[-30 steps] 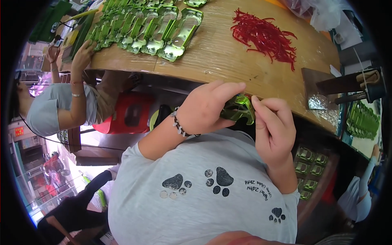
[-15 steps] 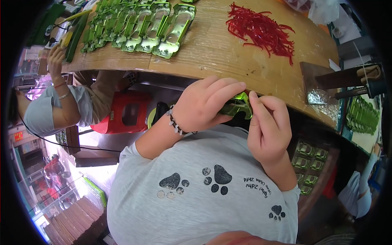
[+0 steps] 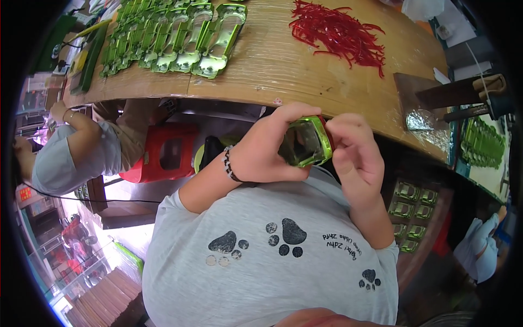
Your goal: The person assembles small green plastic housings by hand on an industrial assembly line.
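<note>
My left hand (image 3: pixel 264 150) is closed round a shiny green plastic toy car body (image 3: pixel 305 143), its hollow side and green rim turned up toward me. A bit of red shows along its right end. My right hand (image 3: pixel 357 155) is at that end, its fingers curled, the fingertips by the rim. Whatever lies between them is hidden. Both hands are just off the near edge of the table, in front of my shirt. On the table lie a heap of thin red plastic strips (image 3: pixel 338 38) and rows of similar green car bodies (image 3: pixel 218 41).
The wrapped wooden table (image 3: pixel 261 76) curves across the top. A dark metal fixture (image 3: pixel 414 106) stands at its right end, beside more green parts (image 3: pixel 482 143). Below right is a tray of green pieces (image 3: pixel 408 218). A red stool (image 3: pixel 158 155) and a seated co-worker (image 3: pixel 76 147) are left.
The car body has turned, so its hollow side now faces me more. My right-hand fingers have shifted from a straight pinch to a curl at its end. The co-worker's arm has dropped.
</note>
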The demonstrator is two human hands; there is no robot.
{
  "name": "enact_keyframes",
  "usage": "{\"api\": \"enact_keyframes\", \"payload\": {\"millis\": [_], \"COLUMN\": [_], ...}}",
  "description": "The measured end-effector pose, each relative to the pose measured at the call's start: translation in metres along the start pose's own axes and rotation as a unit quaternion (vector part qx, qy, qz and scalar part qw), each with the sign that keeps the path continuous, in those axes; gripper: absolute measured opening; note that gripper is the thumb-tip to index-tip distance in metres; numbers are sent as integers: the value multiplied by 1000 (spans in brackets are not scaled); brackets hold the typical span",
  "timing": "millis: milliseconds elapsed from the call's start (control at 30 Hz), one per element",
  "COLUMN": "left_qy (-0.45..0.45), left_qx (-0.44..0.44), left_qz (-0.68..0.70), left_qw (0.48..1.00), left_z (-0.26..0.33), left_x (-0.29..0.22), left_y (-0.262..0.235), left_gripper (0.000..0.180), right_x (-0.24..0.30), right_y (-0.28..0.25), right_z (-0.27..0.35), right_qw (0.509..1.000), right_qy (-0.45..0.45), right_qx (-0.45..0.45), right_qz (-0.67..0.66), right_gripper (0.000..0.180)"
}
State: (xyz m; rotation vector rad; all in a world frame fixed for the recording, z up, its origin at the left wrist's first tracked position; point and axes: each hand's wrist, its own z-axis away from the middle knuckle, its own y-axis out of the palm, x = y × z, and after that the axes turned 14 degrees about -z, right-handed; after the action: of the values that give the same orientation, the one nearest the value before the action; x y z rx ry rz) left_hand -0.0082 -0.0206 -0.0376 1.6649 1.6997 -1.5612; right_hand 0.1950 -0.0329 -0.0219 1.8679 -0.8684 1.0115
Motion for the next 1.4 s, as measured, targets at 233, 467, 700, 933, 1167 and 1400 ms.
{"api": "enact_keyframes", "payload": {"millis": [233, 467, 700, 933, 1167, 1400], "left_qy": [-58, -20, 51, 55, 60, 40], "left_qx": [119, 197, 176, 147, 161, 169], "left_qz": [231, 173, -104, -271, -300, -300], "left_qw": [964, 965, 978, 950, 938, 938], "left_z": [3, -6, -18, -15, -13, -12], "left_x": [-5, -7, -18, -22, -20, -18], "left_y": [16, 15, 6, -2, 0, 3], "left_gripper": [84, 81, 83, 85, 85, 82], "right_x": [-2, -2, 8, 15, 13, 12], "right_y": [-12, -15, -19, -16, -13, -12], "right_z": [8, 18, 18, 19, 21, 22], "right_qw": [950, 972, 952, 971, 962, 947], "right_qy": [-234, -209, -197, 8, 47, 14], "right_qx": [27, -10, -61, -59, -59, -17], "right_qz": [203, 104, 224, 232, 264, 320], "right_gripper": [30, 28, 22, 12, 18, 27]}}
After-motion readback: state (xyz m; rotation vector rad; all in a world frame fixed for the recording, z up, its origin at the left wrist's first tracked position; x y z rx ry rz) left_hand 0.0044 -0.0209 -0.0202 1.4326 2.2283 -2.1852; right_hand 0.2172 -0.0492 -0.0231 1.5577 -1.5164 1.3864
